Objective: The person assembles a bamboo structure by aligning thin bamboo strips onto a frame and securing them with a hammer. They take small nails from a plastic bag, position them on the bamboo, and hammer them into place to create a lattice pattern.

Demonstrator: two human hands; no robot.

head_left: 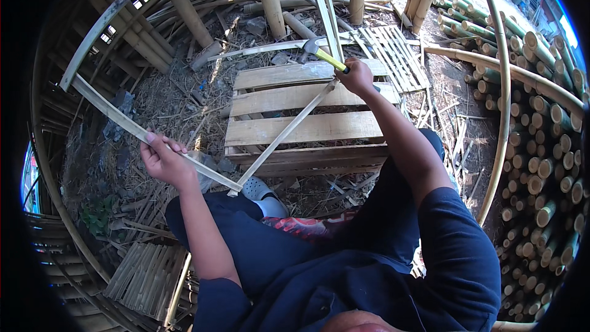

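Pale bamboo strips (289, 128) are joined at their ends into an angular frame, with one corner low by my left knee. My left hand (165, 158) is closed around the frame's left strip, a little up from that corner. A claw hammer (330, 57) with a yellow and black handle is in my right hand (356, 78), its head pointing up and left. That hand is at the frame's right corner; whether its fingers also touch the strip there I cannot tell. Beneath the frame lies a low slatted wooden crate (307, 126), just in front of my legs.
Cut bamboo poles (541, 166) are stacked at the right. A slatted panel (393, 55) lies beyond the crate, and a bundle of bamboo slats (147, 276) is at lower left. Upright bamboo posts (267, 0) stand at the back. Shavings and rubble cover the ground (184, 104).
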